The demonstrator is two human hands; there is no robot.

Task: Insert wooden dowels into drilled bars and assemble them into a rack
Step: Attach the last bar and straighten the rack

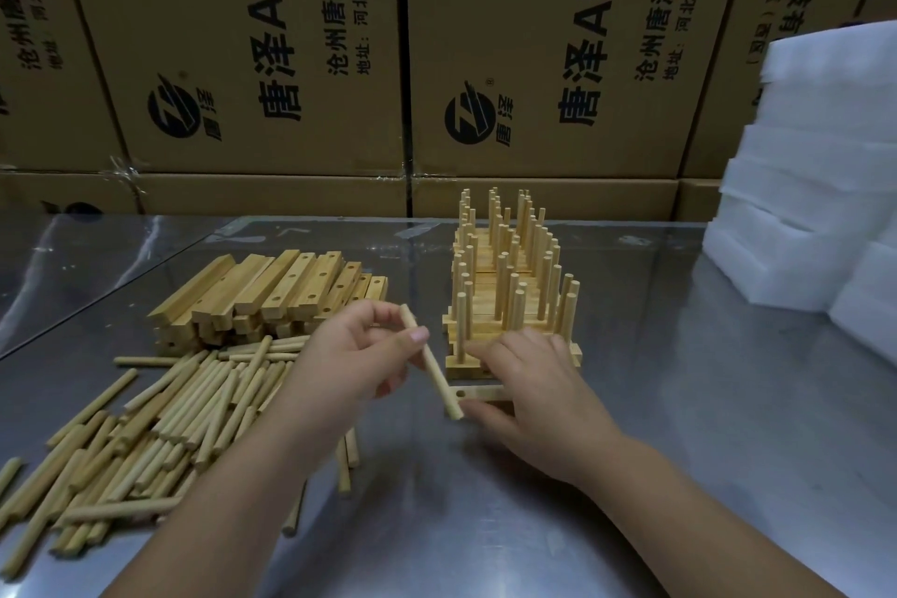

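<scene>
Wood held: one dowel (439, 379), one drilled bar (480, 392).

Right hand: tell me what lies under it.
A drilled wooden bar lies under the right hand, a hole showing near its left end. The hand covers the rest, so further holes cannot be seen.

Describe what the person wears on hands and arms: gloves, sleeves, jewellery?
Nothing is worn. The left hand and right hand have no gloves, rings or wristbands. The left forearm and right forearm show no sleeves as far as the frame's edge.
</scene>
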